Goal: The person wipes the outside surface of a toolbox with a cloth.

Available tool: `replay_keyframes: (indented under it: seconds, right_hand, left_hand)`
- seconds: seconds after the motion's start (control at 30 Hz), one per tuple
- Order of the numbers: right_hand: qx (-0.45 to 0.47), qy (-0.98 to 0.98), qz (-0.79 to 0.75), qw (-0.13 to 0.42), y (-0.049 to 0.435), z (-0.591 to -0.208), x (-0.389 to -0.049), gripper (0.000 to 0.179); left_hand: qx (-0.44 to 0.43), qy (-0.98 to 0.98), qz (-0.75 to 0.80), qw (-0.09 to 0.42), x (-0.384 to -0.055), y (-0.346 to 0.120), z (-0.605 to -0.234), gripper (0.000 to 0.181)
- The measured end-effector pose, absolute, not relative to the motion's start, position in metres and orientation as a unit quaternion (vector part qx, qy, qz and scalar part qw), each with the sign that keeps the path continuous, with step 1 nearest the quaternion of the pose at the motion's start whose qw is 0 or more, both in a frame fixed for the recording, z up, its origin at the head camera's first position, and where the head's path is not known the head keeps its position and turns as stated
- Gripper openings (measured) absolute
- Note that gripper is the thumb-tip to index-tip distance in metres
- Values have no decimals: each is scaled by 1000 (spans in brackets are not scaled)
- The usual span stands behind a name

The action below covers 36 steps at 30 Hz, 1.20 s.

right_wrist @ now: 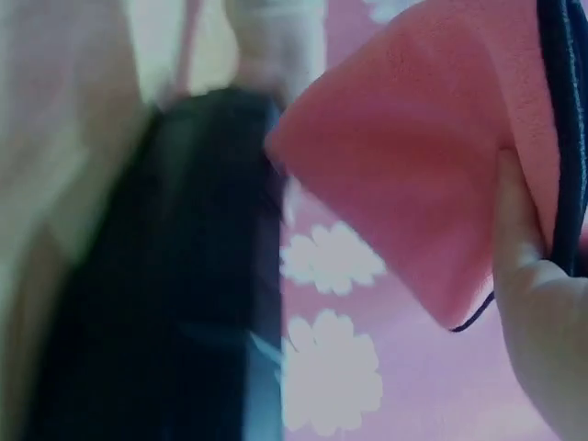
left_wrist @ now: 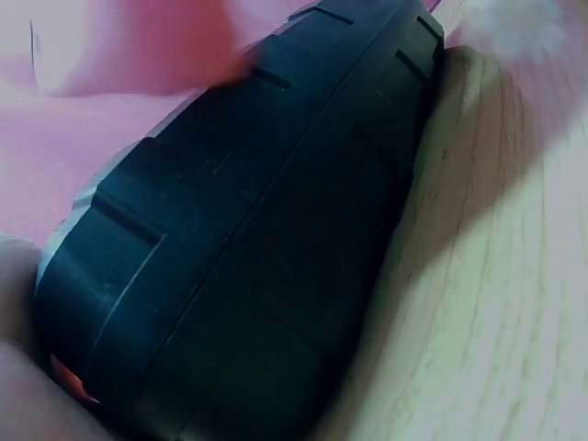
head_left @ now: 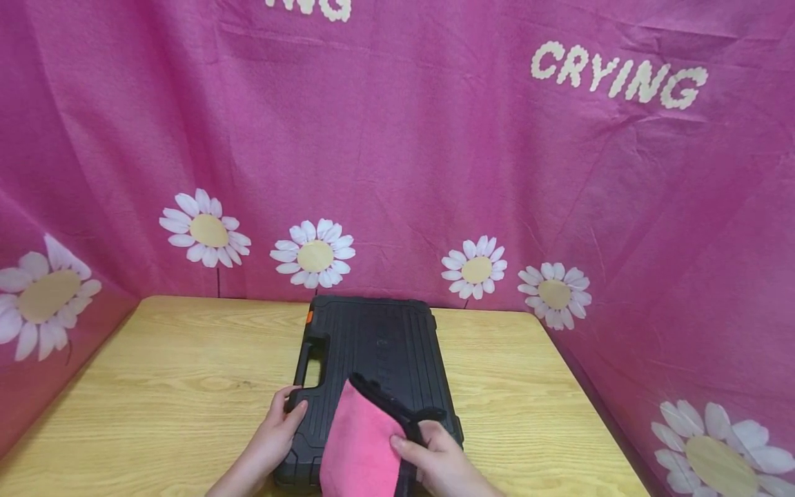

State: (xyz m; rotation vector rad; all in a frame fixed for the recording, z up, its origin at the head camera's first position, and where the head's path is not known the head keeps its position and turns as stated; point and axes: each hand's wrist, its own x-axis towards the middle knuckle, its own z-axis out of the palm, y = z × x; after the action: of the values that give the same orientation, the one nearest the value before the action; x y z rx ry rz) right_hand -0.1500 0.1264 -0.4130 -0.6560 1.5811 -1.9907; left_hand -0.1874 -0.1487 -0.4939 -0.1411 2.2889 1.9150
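A black plastic tool case [head_left: 397,345] with a handle cut-out along its left side lies on the table. My left hand [head_left: 273,431] grips the case's left edge just below the handle, thumb on top and fingers round the side. Over the near part of the case, my right hand [head_left: 441,459] holds a pink cloth [head_left: 360,442] with black trim, the thumb pressed on its face. That cloth [right_wrist: 404,147] hangs from the hand in the right wrist view and hides part of the lid in the head view. The left wrist view shows the case's side wall [left_wrist: 230,239] close up.
The case rests on a light wood-grain table [head_left: 186,373], near its middle. Pink fabric [head_left: 385,138] printed with white daisies and lettering hangs along the back and both sides. An orange latch [head_left: 309,317] sits at the case's far left.
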Motion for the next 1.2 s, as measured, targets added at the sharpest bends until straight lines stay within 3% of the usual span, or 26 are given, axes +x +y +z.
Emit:
replay_keyframes:
  seconds: [0.2, 0.53, 1.2]
  right_hand:
    - [-206, 556, -782, 191, 160, -404, -163, 12]
    - [-115, 548, -826, 58, 209, -411, -196, 20]
    - [-83, 350, -933, 6, 269, -457, -237, 25]
  left_hand:
    - [-54, 776, 625, 73, -188, -147, -494, 51]
    - [-76, 791, 602, 84, -190, -146, -495, 68]
    - [-84, 796, 594, 81, -189, -147, -494, 70]
